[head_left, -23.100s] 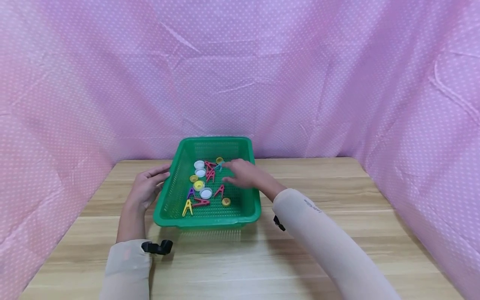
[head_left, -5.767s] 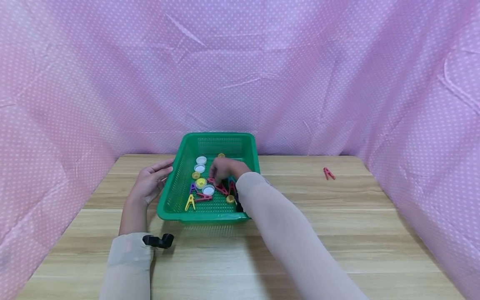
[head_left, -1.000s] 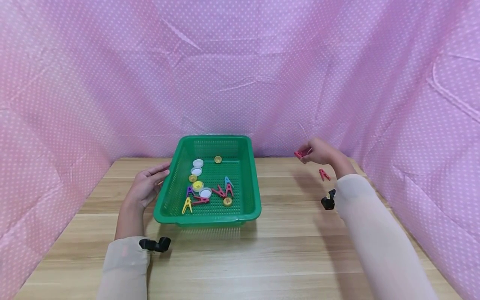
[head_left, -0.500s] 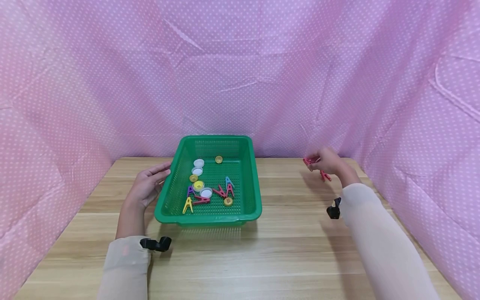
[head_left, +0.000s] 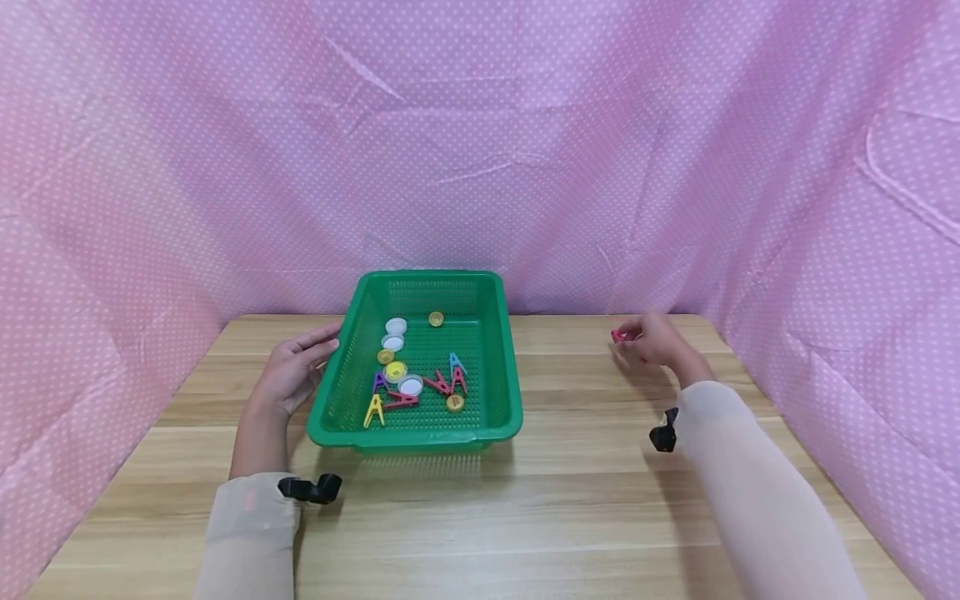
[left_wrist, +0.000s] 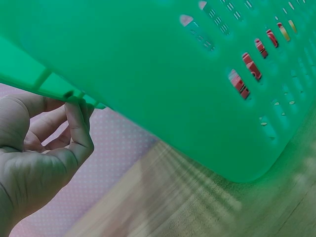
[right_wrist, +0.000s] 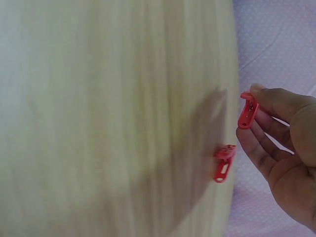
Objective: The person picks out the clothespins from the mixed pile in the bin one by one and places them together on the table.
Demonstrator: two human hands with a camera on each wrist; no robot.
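My right hand point(head_left: 658, 340) pinches a red clothespin point(right_wrist: 248, 112) between thumb and fingertips, at the back right of the table. Beside it, a second red clothespin point(right_wrist: 223, 165) lies on the wood; in the head view the hand covers it. My left hand point(head_left: 291, 371) grips the left rim of a green plastic basket point(head_left: 416, 436), thumb and fingers meeting at the edge in the left wrist view. Inside the basket are several red clothespins point(head_left: 401, 401), a yellow clothespin point(head_left: 374, 411), a purple clothespin point(head_left: 380, 382) and a light blue clothespin point(head_left: 457, 363).
Several round caps share the basket: white caps point(head_left: 396, 327), gold caps point(head_left: 455, 403) and a yellow-centred cap point(head_left: 395, 372). The basket stands left of centre on a wooden table point(head_left: 570, 500). Pink dotted cloth point(head_left: 480, 150) hangs behind and at both sides.
Over the last second my right hand has come down and slightly right with its red clothespin, toward the one on the table. Earlier it was inside the basket. The left hand stays at the rim.
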